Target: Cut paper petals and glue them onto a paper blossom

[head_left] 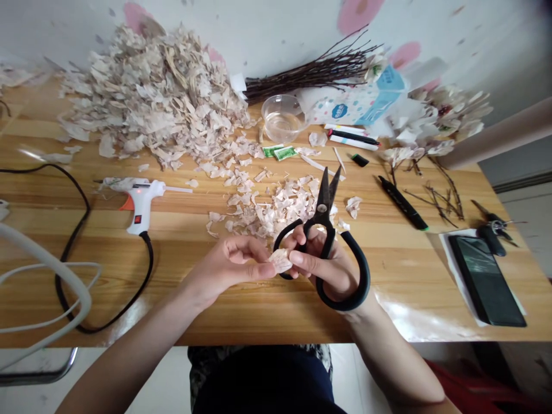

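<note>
Black-handled scissors (322,210) hang on my right hand (330,264), their blades slightly parted and pointing away from me. The same hand's thumb and a finger pinch one edge of a small pale, dry petal-like piece (281,261). My left hand (245,261) is closed on the other edge of that piece between thumb and fingertips. Both hands are just above the table's front part. Beyond them lies a scattered heap of small cut pale pieces (293,201).
A big pile of dry pale flakes (164,98) fills the back left. A glue gun (144,198) with a black cord lies at left. Behind are a clear bowl (282,118), dark twigs (310,72) and a tissue pack (357,100). Rightward lie a marker (403,202) and a phone (487,279).
</note>
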A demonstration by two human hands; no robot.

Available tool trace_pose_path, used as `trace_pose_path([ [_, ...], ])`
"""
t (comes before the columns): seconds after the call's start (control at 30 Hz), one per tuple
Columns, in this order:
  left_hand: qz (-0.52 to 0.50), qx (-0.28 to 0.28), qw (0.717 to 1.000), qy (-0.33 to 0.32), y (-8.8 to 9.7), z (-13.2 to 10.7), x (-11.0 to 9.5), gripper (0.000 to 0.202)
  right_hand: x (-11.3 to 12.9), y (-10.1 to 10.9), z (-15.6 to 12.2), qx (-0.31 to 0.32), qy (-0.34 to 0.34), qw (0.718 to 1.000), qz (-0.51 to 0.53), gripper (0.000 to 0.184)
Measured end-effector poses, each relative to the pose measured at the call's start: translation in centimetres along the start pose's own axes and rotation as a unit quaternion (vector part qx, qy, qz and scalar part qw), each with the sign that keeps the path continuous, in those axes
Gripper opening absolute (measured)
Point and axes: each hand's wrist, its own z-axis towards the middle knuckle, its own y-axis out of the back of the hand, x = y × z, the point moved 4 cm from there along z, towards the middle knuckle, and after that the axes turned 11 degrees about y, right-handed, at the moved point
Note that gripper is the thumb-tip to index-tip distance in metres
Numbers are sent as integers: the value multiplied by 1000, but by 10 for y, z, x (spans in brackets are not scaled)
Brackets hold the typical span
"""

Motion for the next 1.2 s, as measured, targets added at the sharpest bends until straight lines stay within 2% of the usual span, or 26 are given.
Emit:
trace_pose_path([
  [0.1, 70, 7, 998, 8, 0, -3, -2, 28, -1, 2, -2, 10, 11, 1000, -14, 30],
  [0.2, 150, -17, 989, -4, 0, -6, -5, 25, -2, 5, -5, 26, 24, 998, -60, 29],
  [0.3, 188, -45, 980, -40, -1, -8, -8, 20, -3, 7, -7, 37, 40, 995, -81, 28],
  [0.4, 190, -58, 977, -73, -3, -8, -10, 18, -3, 7, -7, 37, 68, 995, -68, 28],
  [0.5, 186, -64, 977, -79, -4, -9, -11, 14, -3, 7, -6, 31, 76, 994, -75, 30],
  [0.7, 115, -62, 989, -68, -3, -7, -7, 16, -5, 6, -8, 37, 27, 989, -139, 31],
  [0.8, 89, -41, 995, -34, -5, -5, -4, 16, -4, 7, -7, 16, 38, 992, -117, 31],
  [0.93, 139, 2, 990, -16, -10, -5, -3, 16, 0, 13, -4, -36, 70, 990, -121, 30],
  [1.1, 163, 3, 986, -22, -9, -7, -6, 21, 6, 14, -6, 0, 48, 979, -200, 24],
  [1.2, 155, -5, 988, -14, -8, -7, -5, 16, 8, 13, -8, 4, 24, 974, -225, 27],
])
